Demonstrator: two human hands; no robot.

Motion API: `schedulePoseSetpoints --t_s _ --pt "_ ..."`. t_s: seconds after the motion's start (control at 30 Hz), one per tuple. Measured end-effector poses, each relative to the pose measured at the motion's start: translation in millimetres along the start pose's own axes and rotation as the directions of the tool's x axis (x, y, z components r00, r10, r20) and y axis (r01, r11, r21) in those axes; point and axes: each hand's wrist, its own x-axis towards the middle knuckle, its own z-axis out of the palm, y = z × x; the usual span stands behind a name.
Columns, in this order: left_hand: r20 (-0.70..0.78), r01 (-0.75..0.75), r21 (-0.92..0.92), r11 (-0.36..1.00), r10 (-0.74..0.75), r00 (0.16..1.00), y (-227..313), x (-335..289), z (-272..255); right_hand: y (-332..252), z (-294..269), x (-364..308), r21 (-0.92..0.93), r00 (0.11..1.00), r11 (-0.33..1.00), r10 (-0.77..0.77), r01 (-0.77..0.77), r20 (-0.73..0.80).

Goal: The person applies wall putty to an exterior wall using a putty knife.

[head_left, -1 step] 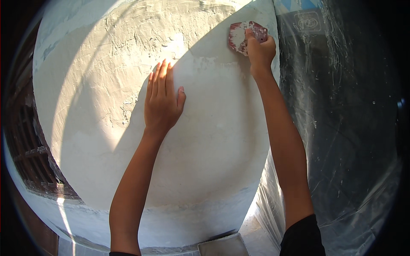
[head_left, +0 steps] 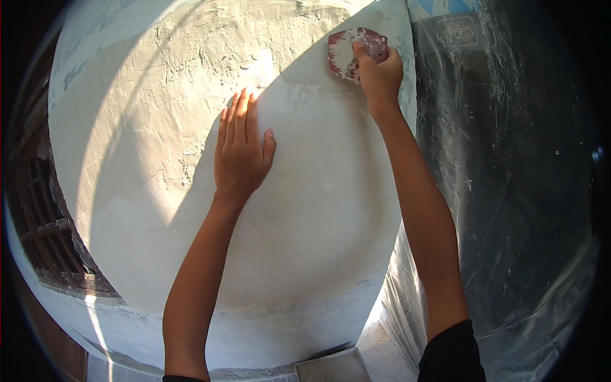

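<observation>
A pale plastered wall [head_left: 305,210] fills the middle of the view. My left hand [head_left: 240,153] rests flat on it, fingers stretched up together and thumb apart, at the border of sunlight and shade. Near the wall's upper right, my right hand [head_left: 383,81] grips a flat, reddish, angular hand tool [head_left: 342,57] smeared with white plaster. Its face lies against or very close to the wall, with my thumb over its front. Whether it is a sanding block or a scraper I cannot tell. Rough trowelled plaster [head_left: 210,57] shows in the sunlit part at the upper left.
Clear plastic sheeting [head_left: 449,153] hangs over a dark surface to the right of the wall's edge. A dark wooden barred window [head_left: 54,235] is at the left. At the wall's foot lies a flat grey slab [head_left: 332,368]. A lower ledge [head_left: 254,331] runs along the base.
My right hand has shifted a little left and slightly up, carrying the reddish tool along the wall. My left hand has stayed practically where it was.
</observation>
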Motion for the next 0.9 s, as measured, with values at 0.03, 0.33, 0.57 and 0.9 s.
schedulePoseSetpoints --t_s 0.03,0.33,0.57,0.9 --pt "0.001 0.000 0.002 1.000 0.000 1.000 -1 1 0 6 7 -6 -0.093 0.980 0.984 -0.139 0.153 0.143" --pt "-0.005 0.005 -0.005 1.000 -0.005 1.000 2 0 0 7 -9 3 0.062 0.984 0.991 0.129 -0.122 -0.120" --pt "-0.002 0.004 -0.006 1.000 -0.004 1.000 1 1 -2 13 -17 1 -0.282 0.995 0.959 -0.054 0.027 -0.087" --pt "-0.001 0.013 -0.002 1.000 -0.013 1.000 -1 -1 -1 18 -18 -4 -0.340 0.999 0.940 -0.037 0.024 -0.030"
